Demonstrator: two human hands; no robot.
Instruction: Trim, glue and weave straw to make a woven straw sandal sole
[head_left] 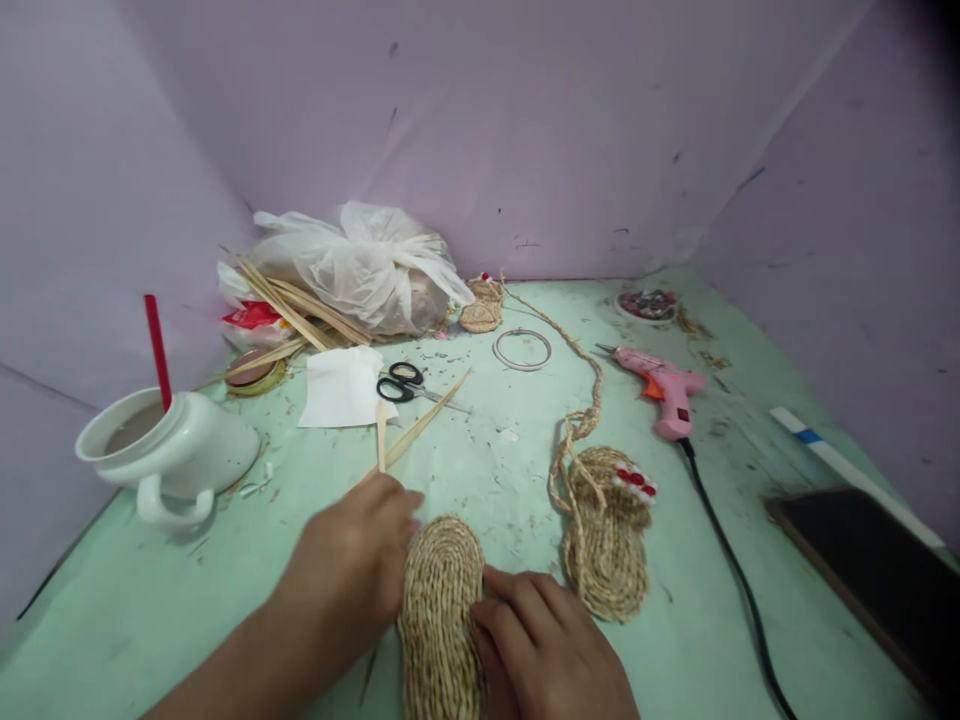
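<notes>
A woven straw sole [441, 610] lies flat on the green table near its front edge. My left hand [352, 565] rests curled against its left edge, with thin straw strips [409, 432] running out from under the fingers. My right hand [547, 645] presses on the sole's right edge, fingers bent and close together. A finished straw slipper [607, 535] with red and white beads lies just to the right, trailing a braided straw cord [585, 395].
A pink glue gun [664, 385] with a black cable lies at the right. Black scissors [401, 385], white paper [341, 388], a ring [522, 349], a plastic bag [360, 265] over straw strips, a white mug [169, 455] and a dark tablet [877, 575] surround the work.
</notes>
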